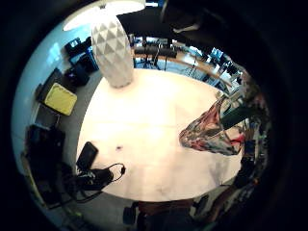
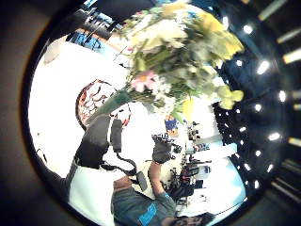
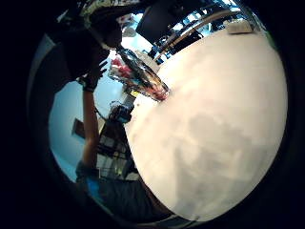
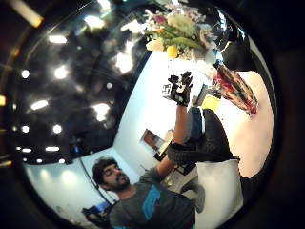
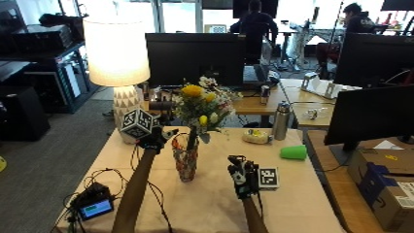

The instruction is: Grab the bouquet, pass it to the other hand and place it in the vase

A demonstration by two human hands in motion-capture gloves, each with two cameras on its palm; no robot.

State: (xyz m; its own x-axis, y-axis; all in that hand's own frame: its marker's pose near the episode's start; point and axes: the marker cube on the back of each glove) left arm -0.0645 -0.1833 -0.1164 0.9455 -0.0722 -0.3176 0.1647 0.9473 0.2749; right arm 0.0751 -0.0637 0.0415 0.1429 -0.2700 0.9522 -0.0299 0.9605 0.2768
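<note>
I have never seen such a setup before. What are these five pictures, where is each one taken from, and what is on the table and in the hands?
A person stands at a table and works with both hands in black gloves. One picture comes from a camera above and behind the person. The four round pictures come from small wide-angle cameras on the palms, two on each hand.

In the outside view, the left hand is raised beside the bouquet. Its stems reach down to the mouth of the patterned vase, which stands on the table. Whether the fingers grip the stems I cannot tell. The right hand is in the air with fingers spread, holding nothing.

Also on the table are a white lamp, a green cup, a metal bottle and a small device with cables.
</note>
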